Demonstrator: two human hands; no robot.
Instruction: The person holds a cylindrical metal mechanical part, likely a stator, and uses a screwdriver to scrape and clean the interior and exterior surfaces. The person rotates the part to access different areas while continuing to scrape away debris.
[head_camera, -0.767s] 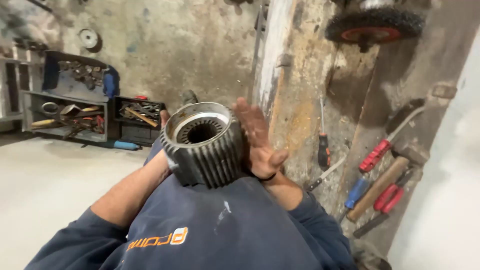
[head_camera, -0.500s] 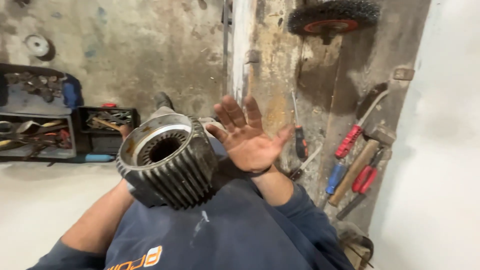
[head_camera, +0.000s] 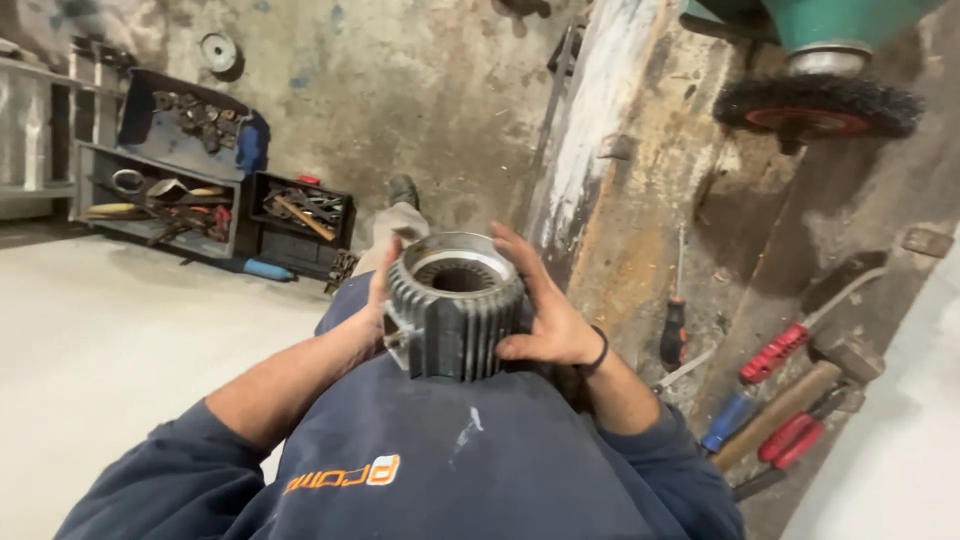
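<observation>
A heavy grey steel gear (head_camera: 452, 305), ring-shaped with outer teeth and inner splines, rests against my chest, its open bore facing up and away. My left hand (head_camera: 377, 290) is mostly hidden behind the gear's left side and supports it. My right hand (head_camera: 545, 310) presses flat on the gear's right side, fingers wrapped along the teeth and rim. A dark band sits on my right wrist. My navy sleeves and top fill the lower view.
A worn workbench (head_camera: 640, 230) runs along the right with a wire wheel brush (head_camera: 818, 105), a screwdriver (head_camera: 675, 325), a hammer (head_camera: 795, 395) and red-handled tools (head_camera: 775, 352). Open toolboxes (head_camera: 190, 190) of tools stand on the concrete floor at upper left.
My right hand, open and off the gear half a second ago, now clasps its right side. The gear has tipped more upright and the view has shifted.
</observation>
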